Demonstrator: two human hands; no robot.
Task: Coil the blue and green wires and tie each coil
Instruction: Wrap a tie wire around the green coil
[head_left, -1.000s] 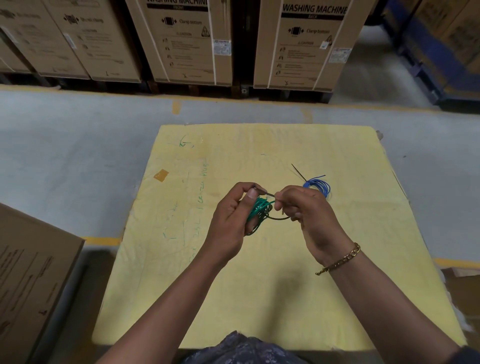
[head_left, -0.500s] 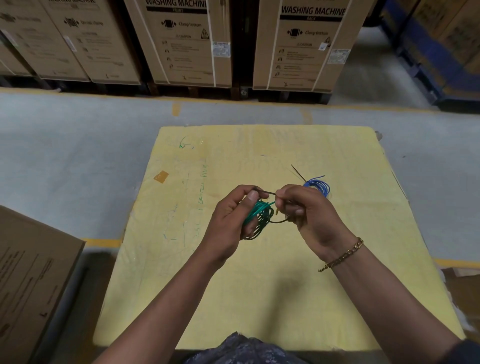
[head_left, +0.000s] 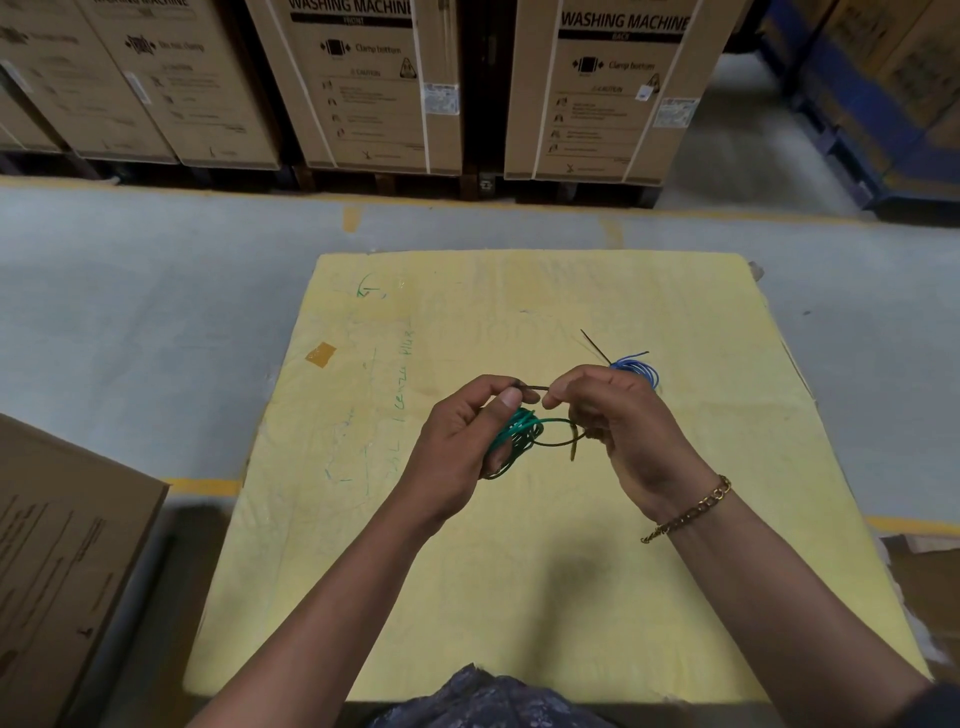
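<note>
A green wire coil (head_left: 517, 434) hangs above the middle of the yellow table (head_left: 467, 597). My left hand (head_left: 462, 441) grips its bunched side. A thin dark tie (head_left: 535, 388) runs between my left thumb and my right hand (head_left: 618, 421), which pinches its other end. One green loop (head_left: 558, 445) sticks out to the right under my right fingers. The blue wire coil (head_left: 636, 370) lies on the table just behind my right hand, with a dark tie end (head_left: 595, 345) poking up from it.
Tall washing machine cartons (head_left: 374, 83) stand in a row beyond the grey floor. A brown carton (head_left: 57, 561) sits at the left beside the table. A patch of brown tape (head_left: 320, 355) is stuck on the table's left part.
My hands have drawn slightly apart, so more of the dark tie shows between them. The green loop has opened wider to the right. The blue coil has not moved.
</note>
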